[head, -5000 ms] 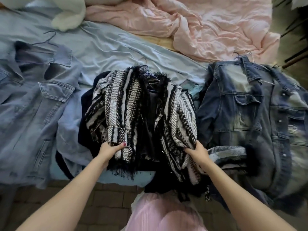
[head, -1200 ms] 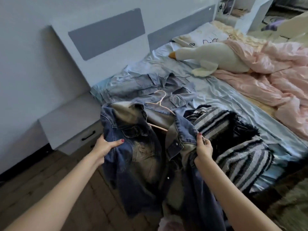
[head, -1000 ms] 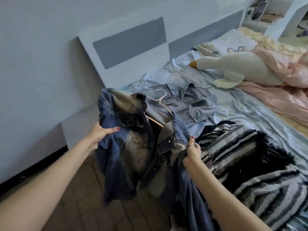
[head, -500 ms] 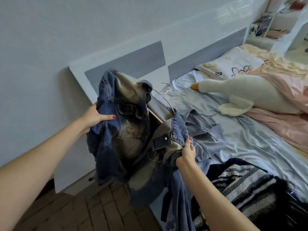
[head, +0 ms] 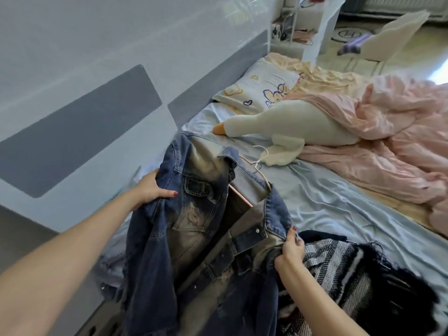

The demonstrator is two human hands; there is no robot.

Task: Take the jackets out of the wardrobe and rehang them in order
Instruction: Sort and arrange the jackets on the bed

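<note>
I hold a dark, faded denim jacket [head: 194,229] up over the near edge of the bed. It hangs on a pale pink hanger [head: 257,170] whose hook pokes out above the collar. My left hand [head: 151,189] grips the jacket's left shoulder. My right hand [head: 289,249] pinches the right front edge near the collar. A black-and-white striped fringed jacket [head: 351,277] lies on the bed just right of my right hand. A bit of light denim [head: 110,265] shows under the held jacket.
A white goose plush [head: 286,127] and a crumpled pink quilt [head: 388,146] lie farther back on the blue sheet [head: 339,209]. The grey-panelled headboard [head: 97,112] runs along the left. A printed pillow [head: 261,93] sits at the head of the bed.
My view has turned right and dipped toward the bed. The dark denim jacket stays held in both hands and has come lower and closer. The light denim jacket is now mostly hidden behind it.
</note>
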